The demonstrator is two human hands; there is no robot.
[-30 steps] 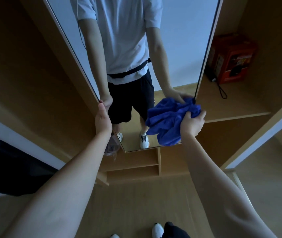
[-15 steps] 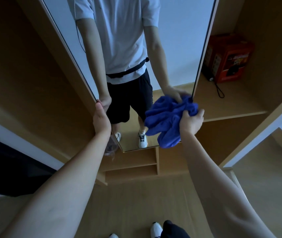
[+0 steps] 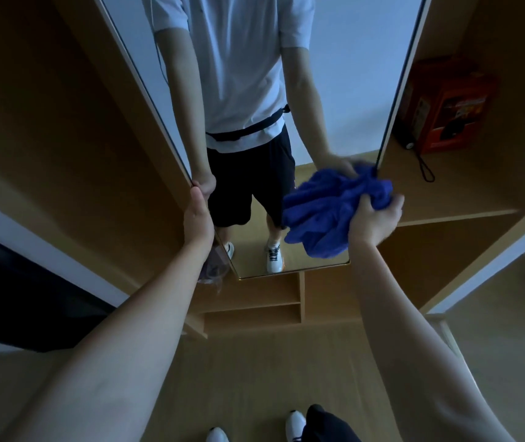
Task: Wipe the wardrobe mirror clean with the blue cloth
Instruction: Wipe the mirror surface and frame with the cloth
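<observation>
Hands were both up at the mirror [image 3: 334, 74] when we looked down. Our right hand [image 3: 372, 223] had its fingers curled into the bunched blue cloth [image 3: 328, 212], gripping it and holding it against the glass near the mirror's lower right corner, close to the right edge. Our left hand [image 3: 198, 218] gripped the mirror's left edge, with its fingers wrapped around behind the edge and out of sight. The mirror stood between wooden wardrobe panels and reflected a person in a white shirt and dark shorts. On the shelf [image 3: 446, 199] to the right sat a red box [image 3: 446, 106], well apart from the cloth. Our white shoes [image 3: 294, 422] showed on the wooden floor [image 3: 270, 362] at the near edge.
</observation>
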